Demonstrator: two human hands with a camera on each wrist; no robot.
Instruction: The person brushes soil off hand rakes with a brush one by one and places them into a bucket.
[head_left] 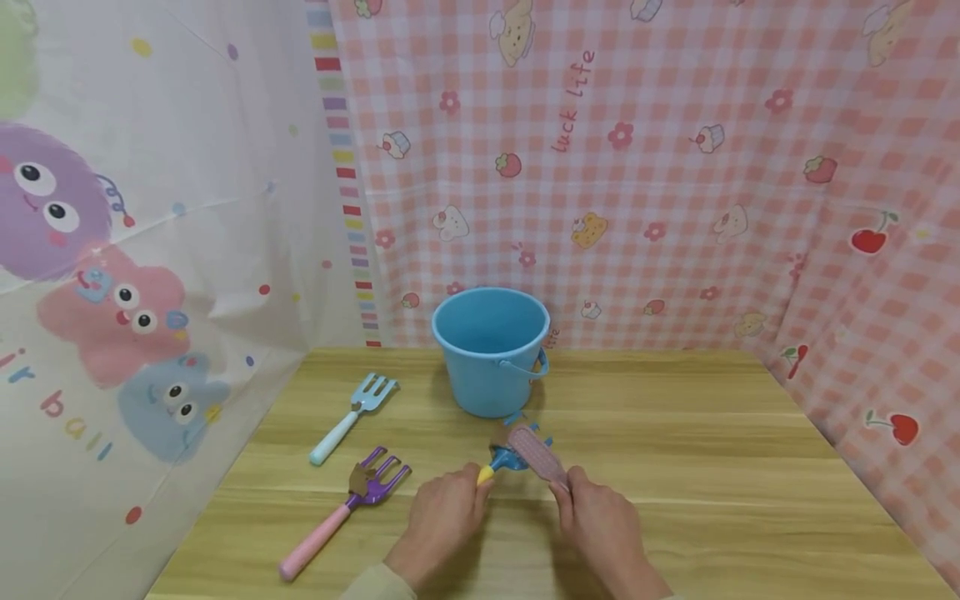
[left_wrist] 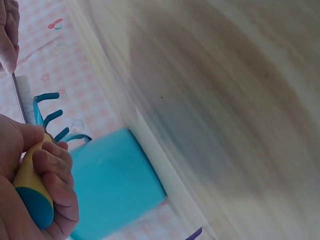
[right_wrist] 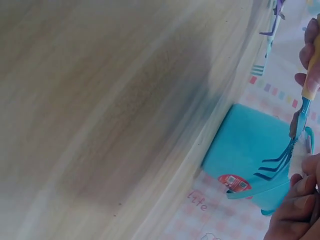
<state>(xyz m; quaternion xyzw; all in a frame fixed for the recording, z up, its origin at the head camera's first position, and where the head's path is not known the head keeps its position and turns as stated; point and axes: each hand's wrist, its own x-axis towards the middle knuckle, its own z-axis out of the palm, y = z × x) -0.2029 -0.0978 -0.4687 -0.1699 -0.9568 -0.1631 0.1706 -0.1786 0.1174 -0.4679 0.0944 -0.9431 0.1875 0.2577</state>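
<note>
My left hand (head_left: 447, 507) grips the yellow handle of a blue hand fork (head_left: 510, 458), its tines pointing away from me, above the table in front of the bucket. The blue handle end shows in the left wrist view, below curled fingers (left_wrist: 56, 175). In my right hand (head_left: 603, 517) is a brush with a pinkish back (head_left: 535, 452), pinched at its handle. Its white bristles (right_wrist: 299, 157) lie against the fork's head in the right wrist view. A brown patch (right_wrist: 294, 124) shows on the fork near its neck.
A light blue bucket (head_left: 491, 383) with its handle hanging right stands at the back of the wooden table (head_left: 712, 467). To the left lie a purple fork with a pink handle (head_left: 318, 540), a brown patch on its head, and a pale blue fork (head_left: 337, 435). Patterned cloths hang behind and beside.
</note>
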